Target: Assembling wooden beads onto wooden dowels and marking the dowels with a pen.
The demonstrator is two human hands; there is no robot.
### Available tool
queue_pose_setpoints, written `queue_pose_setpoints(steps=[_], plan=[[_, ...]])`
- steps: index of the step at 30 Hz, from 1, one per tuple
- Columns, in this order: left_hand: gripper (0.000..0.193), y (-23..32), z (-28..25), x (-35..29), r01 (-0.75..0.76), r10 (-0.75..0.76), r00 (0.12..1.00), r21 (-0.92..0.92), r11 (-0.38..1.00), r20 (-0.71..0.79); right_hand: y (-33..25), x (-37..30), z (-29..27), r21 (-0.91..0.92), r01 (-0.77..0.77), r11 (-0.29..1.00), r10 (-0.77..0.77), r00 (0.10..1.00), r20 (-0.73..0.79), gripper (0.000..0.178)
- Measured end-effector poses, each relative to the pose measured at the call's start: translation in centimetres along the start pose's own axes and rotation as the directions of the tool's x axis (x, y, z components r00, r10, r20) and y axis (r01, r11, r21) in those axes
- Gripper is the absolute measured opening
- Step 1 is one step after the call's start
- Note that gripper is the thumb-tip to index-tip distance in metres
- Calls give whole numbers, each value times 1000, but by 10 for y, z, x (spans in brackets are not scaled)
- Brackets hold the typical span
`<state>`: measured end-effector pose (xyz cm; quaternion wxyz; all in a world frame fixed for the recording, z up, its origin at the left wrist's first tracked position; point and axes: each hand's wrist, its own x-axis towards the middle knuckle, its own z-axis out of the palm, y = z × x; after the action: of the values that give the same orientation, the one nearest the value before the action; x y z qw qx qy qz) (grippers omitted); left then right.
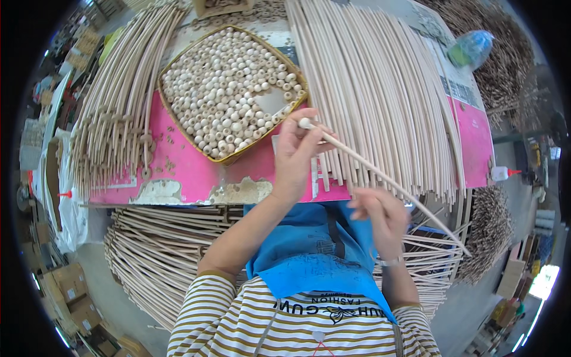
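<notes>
My left hand (294,156) grips a long pale wooden stick (380,174) near its upper end, just off the right corner of a bead tray. A round wooden bead (305,123) sits at that end of the stick, by my fingertips. From there the stick slants down to the right, past the table edge. My right hand (383,219), slightly blurred, hovers below the stick with loosely curled fingers apart and nothing visible in them. The gold-rimmed tray (229,159) holds many pale beads (220,89), with a bare patch of its bottom showing at the right.
Plain sticks (380,89) lie side by side across the table's right half. Sticks with rings and beads (113,113) pile up at left. More sticks (160,250) lie below the pink tabletop (205,178). A white bottle (501,173) and a blue-green plastic bag (470,49) are at right.
</notes>
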<state>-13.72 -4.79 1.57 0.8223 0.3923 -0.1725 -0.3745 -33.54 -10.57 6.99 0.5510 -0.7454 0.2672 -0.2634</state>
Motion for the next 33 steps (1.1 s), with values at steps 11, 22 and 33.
queue_pose_setpoints(steps=[11,22,33], plan=[[37,49,-20,47,-78,79,997,368,927,12,79,-130,-100,-616,-110,780,-105,947,-302,18],[60,5,97,57,-175,-106,854,473,864,510,112,-198,-101,237,-205,950,312,688,-655,28],[45,-36,54,-14,206,-524,789,664,719,322,379,-416,-240,502,-440,744,325,-418,-848,24]])
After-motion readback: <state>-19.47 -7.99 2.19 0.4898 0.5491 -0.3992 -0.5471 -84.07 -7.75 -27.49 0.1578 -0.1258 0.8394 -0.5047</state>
